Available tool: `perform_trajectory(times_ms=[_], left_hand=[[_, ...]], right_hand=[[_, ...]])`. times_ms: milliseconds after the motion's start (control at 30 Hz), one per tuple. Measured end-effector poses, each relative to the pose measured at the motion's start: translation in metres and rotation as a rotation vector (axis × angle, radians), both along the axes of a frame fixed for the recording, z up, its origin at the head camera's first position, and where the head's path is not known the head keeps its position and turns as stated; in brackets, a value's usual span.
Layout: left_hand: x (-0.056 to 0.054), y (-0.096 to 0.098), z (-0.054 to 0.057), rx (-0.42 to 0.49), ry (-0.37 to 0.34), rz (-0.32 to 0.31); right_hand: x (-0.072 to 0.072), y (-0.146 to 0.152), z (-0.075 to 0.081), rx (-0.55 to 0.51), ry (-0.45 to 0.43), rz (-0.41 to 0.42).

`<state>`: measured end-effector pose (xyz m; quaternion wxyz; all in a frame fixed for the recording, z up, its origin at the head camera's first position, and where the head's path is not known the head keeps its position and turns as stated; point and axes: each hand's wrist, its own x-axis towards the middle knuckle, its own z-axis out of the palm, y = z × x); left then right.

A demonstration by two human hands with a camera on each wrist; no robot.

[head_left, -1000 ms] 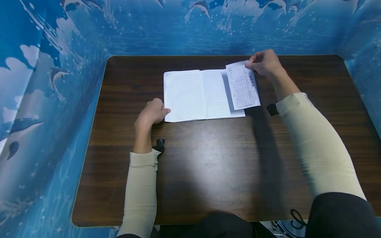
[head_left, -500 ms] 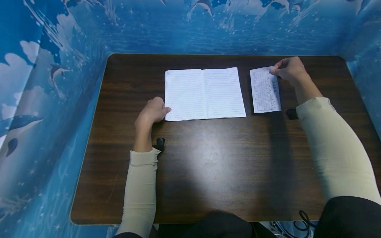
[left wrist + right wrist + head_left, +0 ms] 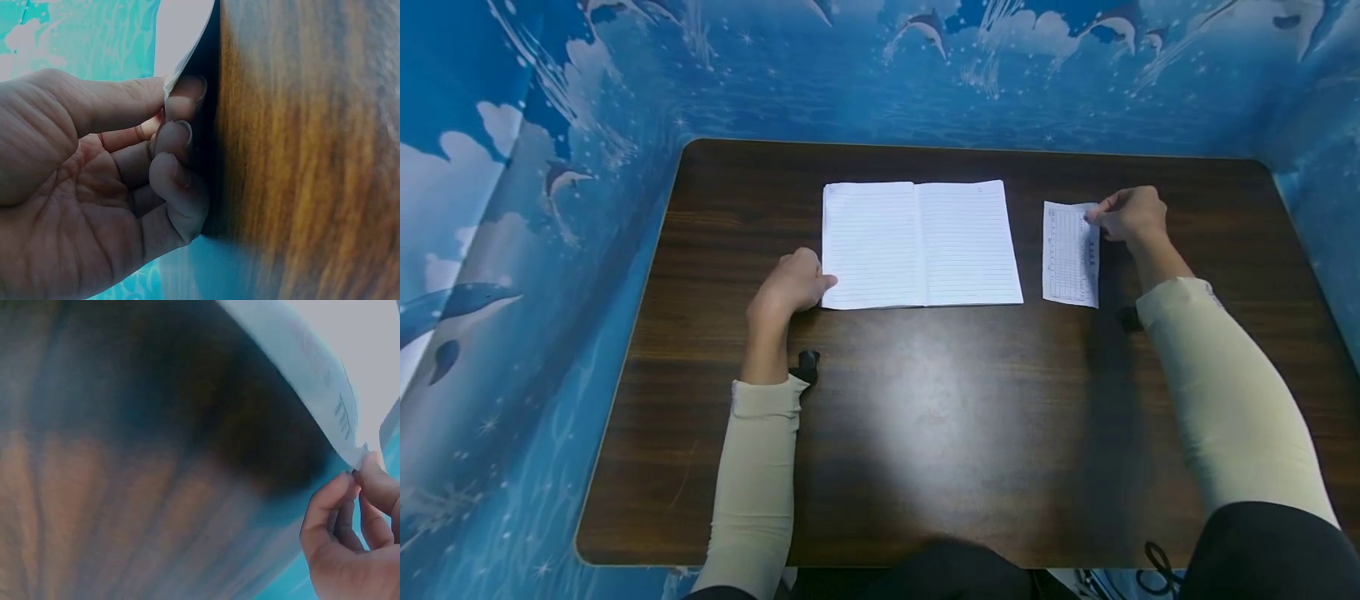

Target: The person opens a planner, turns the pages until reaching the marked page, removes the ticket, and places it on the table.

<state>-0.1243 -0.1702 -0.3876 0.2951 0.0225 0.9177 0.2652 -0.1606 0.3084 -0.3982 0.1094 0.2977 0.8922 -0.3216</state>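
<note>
An open notebook (image 3: pixel 921 246) with blank ruled pages lies on the dark wooden table (image 3: pixel 925 433). My left hand (image 3: pixel 793 283) pinches its lower left corner; in the left wrist view the thumb lies on top of the pages (image 3: pixel 184 31) and the curled fingers are beneath. To the right, my right hand (image 3: pixel 1131 217) pinches the upper right edge of a small paper sheet (image 3: pixel 1070 258) printed with a grid table. The right wrist view shows the sheet (image 3: pixel 312 369) curving up from thumb and index finger, over the tabletop.
Blue wall covering (image 3: pixel 865 100) with dolphins and clouds borders the table at the back and sides. A black cable (image 3: pixel 1161 571) hangs at the near right edge. Bare wood lies between the notebook and the sheet.
My right hand has carried the printed sheet off the notebook's right page, to the right and then a little nearer. The left hand stays at the notebook's corner.
</note>
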Motion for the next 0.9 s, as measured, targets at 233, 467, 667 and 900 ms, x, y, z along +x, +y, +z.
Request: perform_trajectory(times_ms=[233, 467, 667, 900], left_hand=[[-0.001, 0.002, 0.0, 0.002, 0.006, 0.006], [0.0, 0.003, 0.001, -0.002, -0.013, 0.014], [0.001, 0.002, 0.002, 0.004, -0.003, 0.012], [0.001, 0.0, 0.001, 0.007, -0.004, 0.01]], right_hand=[[0.009, 0.0, -0.012, 0.085, 0.051, 0.007], [0.009, -0.005, -0.015, 0.071, 0.078, -0.054], [0.005, -0.021, -0.008, 0.081, 0.138, -0.008], [0.002, -0.058, 0.001, 0.072, 0.181, 0.136]])
